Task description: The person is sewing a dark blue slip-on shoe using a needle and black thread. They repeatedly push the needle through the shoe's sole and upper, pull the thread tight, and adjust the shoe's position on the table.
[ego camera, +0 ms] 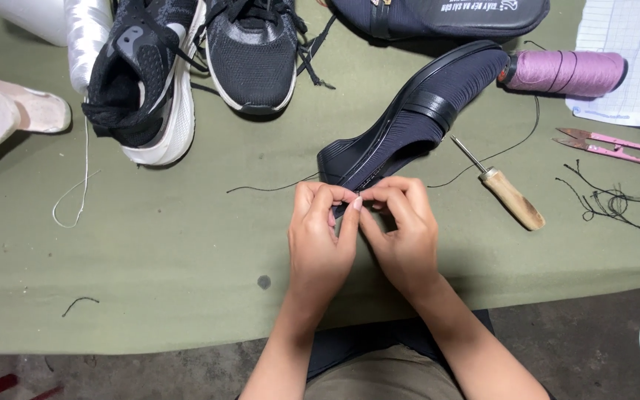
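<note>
Item: dark slip-on shoe [409,126], knit upper with a glossy strap band across the instep and a black moulded sole, lying on its side on the green cloth table [187,244], toe toward the purple thread spool [564,72], heel toward you. You are working at the heel end, where both hands are meeting. Your left hand [320,237] and right hand [401,230] are pinching together, fingertips [355,200] touching one another at the heel rim; the fingers are curling closed on something fine, probably the black thread [268,188] trailing off to the left, though what sits between them is too small to tell. The shoe is likely handling light, with a soft, yielding upper and a stiffer, slightly slick sole edge; you are best gripping it at the sole rim or heel, not the knit. The heel is lying just under and touching your fingertips, the rest reaching away from them. Nearby: a wooden-handled awl [505,189] just to the right of the shoe, pink thread snips [609,146] farther right, a pair of black sneakers [187,67] well apart at upper left.
</note>
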